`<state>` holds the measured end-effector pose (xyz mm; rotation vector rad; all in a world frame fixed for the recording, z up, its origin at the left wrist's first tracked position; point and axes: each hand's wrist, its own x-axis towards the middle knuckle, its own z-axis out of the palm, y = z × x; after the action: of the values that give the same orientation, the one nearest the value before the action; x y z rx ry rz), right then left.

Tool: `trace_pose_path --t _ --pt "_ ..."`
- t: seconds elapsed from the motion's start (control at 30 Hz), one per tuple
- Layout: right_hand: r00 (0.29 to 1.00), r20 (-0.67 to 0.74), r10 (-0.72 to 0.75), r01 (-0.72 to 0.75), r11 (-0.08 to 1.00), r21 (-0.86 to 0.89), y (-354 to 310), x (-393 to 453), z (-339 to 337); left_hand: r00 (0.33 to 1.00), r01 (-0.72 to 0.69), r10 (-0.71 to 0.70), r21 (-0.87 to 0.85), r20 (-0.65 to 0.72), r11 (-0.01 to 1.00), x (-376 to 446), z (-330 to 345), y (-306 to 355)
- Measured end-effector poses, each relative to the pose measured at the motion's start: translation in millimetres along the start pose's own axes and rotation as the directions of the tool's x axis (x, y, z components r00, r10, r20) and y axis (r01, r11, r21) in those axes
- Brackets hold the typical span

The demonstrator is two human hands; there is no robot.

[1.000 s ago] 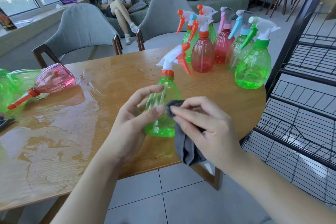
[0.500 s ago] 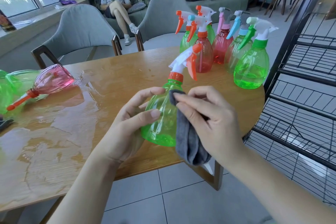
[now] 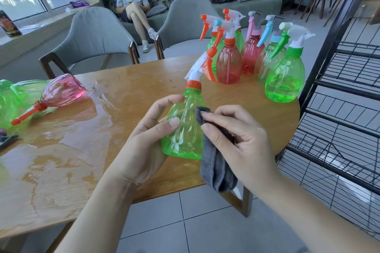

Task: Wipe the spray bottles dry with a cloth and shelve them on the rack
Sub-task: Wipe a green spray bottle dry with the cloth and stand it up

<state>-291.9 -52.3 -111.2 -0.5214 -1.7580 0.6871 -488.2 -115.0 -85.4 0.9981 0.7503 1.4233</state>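
My left hand (image 3: 144, 139) grips a green spray bottle (image 3: 185, 129) with an orange collar and white nozzle, tilted so the nozzle points up and to the right. My right hand (image 3: 236, 139) holds a grey cloth (image 3: 218, 170) and presses its top end against the bottle's right side. Several upright spray bottles (image 3: 228, 61), green and red, stand grouped at the table's far right end. A pink bottle (image 3: 61, 90) and green ones (image 3: 8, 102) lie on their sides at the far left. The black wire rack (image 3: 339, 88) stands to the right of the table.
The wooden table (image 3: 72, 150) is wet, with water pooled across its left half. Two grey chairs (image 3: 92, 37) stand behind it. A person sits on a sofa (image 3: 257, 4) further back. A dark object (image 3: 8, 139) lies at the table's left edge.
The bottle has tipped further to the right in my left hand. My right hand has slid the cloth along the bottle's right side.
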Motion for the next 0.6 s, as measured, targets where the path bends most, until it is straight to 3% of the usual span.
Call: trace_pose_path --t 0.13,0.27,0.43,0.6 --pt "0.994 0.032 0.109 -0.111 0.988 0.107 -2 8 -4 0.992 0.058 -0.063 0.048 0.109 0.997 -2 -3 5" --pt "0.979 0.092 0.180 -0.193 0.967 0.167 -1 11 -7 0.990 0.079 -0.084 0.044 0.111 0.996 1 -2 5" --pt "0.996 0.089 0.028 -0.036 0.995 0.095 -4 11 -14 0.997 -0.010 0.003 -0.089 -0.079 0.996 13 11 2" --pt "0.991 0.020 -0.130 0.130 0.991 -0.013 1 13 -16 0.962 -0.118 0.067 -0.181 -0.266 0.976 23 27 -7"
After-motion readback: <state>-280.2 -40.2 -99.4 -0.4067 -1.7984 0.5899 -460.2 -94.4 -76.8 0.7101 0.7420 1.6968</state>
